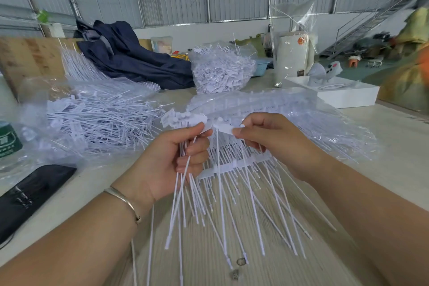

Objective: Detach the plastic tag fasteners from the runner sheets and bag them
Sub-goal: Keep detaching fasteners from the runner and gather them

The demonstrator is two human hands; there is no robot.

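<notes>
My left hand [178, 158] grips a bundle of detached white tag fasteners [185, 193], their flat heads sticking up above my fingers and their thin tails hanging down. My right hand [267, 139] pinches the flat head of one fastener [224, 128] on a white runner sheet [234, 165], which hangs between both hands above the table. A heap of loose fasteners [99, 121] lies on clear plastic at the left. A filled clear bag of fasteners [220, 72] stands behind. More runner sheets in plastic [290, 111] lie under my right hand.
A black pouch [27, 197] lies at the left front, a green-labelled bottle [9, 139] beside it. Dark blue cloth [130, 58] is piled at the back. A white box [343, 93] and a white canister [294, 53] stand at the back right.
</notes>
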